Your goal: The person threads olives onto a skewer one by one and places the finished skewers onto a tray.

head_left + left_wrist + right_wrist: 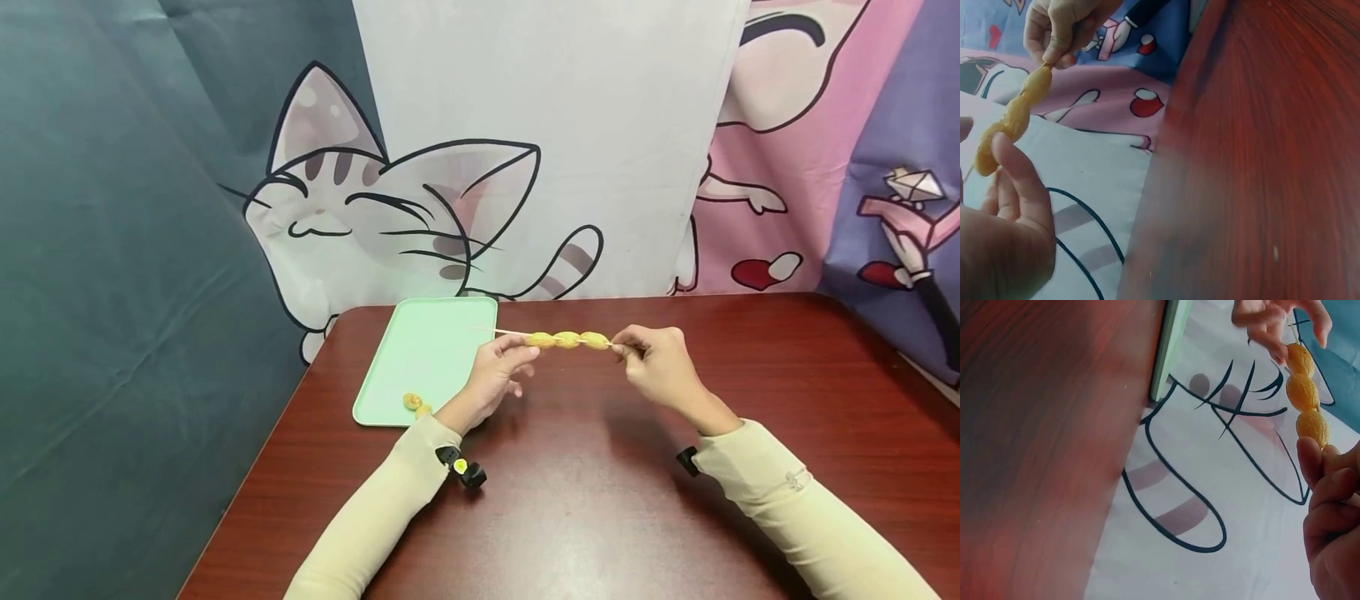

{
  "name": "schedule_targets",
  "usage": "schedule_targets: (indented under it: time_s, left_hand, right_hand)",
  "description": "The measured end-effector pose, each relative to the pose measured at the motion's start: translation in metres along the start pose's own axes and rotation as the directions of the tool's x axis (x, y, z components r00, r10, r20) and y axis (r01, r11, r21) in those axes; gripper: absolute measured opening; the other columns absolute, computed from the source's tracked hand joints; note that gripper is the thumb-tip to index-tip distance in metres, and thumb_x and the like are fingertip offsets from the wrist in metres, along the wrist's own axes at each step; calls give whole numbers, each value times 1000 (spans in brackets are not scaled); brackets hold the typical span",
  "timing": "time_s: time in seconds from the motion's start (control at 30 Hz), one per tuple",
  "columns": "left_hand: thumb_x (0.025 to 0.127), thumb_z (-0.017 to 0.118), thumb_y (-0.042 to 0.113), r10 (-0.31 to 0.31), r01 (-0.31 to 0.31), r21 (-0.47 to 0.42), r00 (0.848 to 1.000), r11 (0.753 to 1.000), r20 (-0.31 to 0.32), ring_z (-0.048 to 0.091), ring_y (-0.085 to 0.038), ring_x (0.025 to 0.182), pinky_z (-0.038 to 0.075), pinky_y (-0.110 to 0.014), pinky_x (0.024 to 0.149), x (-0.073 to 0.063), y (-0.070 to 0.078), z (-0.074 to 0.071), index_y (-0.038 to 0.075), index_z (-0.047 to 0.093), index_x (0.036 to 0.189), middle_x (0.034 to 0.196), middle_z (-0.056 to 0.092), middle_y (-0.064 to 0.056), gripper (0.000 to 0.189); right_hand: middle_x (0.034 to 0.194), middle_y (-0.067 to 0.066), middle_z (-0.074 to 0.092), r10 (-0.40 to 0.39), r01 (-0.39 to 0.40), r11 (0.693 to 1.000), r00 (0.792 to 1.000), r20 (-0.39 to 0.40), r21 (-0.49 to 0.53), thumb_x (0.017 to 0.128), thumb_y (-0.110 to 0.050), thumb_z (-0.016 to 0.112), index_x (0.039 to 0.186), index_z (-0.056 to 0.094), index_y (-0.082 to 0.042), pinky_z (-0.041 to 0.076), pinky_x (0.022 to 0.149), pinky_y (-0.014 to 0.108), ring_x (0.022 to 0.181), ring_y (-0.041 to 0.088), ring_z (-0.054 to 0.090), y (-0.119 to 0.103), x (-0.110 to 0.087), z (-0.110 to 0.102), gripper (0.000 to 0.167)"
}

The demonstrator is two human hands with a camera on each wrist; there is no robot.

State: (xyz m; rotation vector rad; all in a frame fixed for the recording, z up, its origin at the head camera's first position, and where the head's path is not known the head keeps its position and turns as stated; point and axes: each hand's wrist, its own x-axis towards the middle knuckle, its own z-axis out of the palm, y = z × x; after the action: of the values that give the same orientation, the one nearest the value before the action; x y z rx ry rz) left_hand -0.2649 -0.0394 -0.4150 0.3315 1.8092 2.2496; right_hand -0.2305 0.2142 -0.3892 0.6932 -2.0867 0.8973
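A thin wooden skewer (504, 332) with three yellow, oval, wrinkled balls (567, 340) threaded on it is held level above the table, its long bare end towards the left. My right hand (660, 364) pinches its right end between thumb and fingers, right beside the last ball. At the other end of the row is my left hand (495, 371), fingers spread around the skewer and thumb (1021, 172) against the leftmost ball. The right wrist view shows the bare skewer passing between the left hand's parted fingers (1322, 328).
On the reddish-brown table (570, 517), a pale green tray (390, 358) lies at the back left, partly behind the left hand. Two small yellowish pieces (412, 402) lie near its front edge. A cloth printed with cartoon cats (637, 167) hangs behind the table.
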Motion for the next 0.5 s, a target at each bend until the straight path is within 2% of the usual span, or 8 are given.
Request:
schedule_targets:
  time_s: [0.1, 0.17, 0.27, 0.4, 0.5]
  left_hand:
    - [91, 70, 16, -46, 43, 112, 998, 993, 31, 64, -9, 58, 43, -19, 40, -3, 1, -12, 2, 62, 121, 94, 75, -7, 34]
    - [91, 70, 18, -70, 65, 167, 997, 984, 28, 65, -9, 58, 43, -18, 41, -6, 2, -21, 3, 64, 120, 94, 76, -8, 34]
    - [91, 70, 18, -76, 69, 225, 997, 972, 20, 66, -9, 59, 44, -19, 42, -9, 4, -36, 2, 65, 118, 94, 76, -6, 32]
    - [90, 71, 18, -44, 29, 329, 998, 944, 39, 67, -11, 62, 46, -21, 45, -14, 8, -60, -2, 65, 119, 93, 76, -4, 36]
    - [90, 73, 17, -8, -21, 429, 998, 903, 65, 68, -15, 64, 47, -24, 46, -18, 12, -79, -4, 65, 120, 93, 76, -5, 38]
  right_hand:
    - [57, -3, 63, 5, -5, 1000, 1000, -3, -11, 68, 20, 73, 70, 69, -9, 35, 45, 10, 48, 0, 47, 2, -2, -1, 29]
    - [57, -2, 64, 3, -3, 1000, 1000, -1, -15, 69, 20, 73, 70, 69, -8, 35, 45, 10, 48, 0, 47, 3, -3, -2, 28]
    - [57, 0, 64, 3, -3, 1000, 1000, -1, -11, 69, 19, 73, 69, 69, -5, 36, 44, 11, 48, -1, 48, 5, -4, -4, 25]
    - [57, 3, 65, -4, 4, 1000, 1000, 0, -5, 70, 21, 71, 70, 68, -4, 38, 43, 12, 48, -1, 51, 9, -4, -5, 25]
    - [58, 3, 66, -7, 7, 1000, 1000, 3, -7, 69, 23, 70, 70, 68, -4, 38, 42, 12, 47, -1, 52, 11, -5, -8, 27]
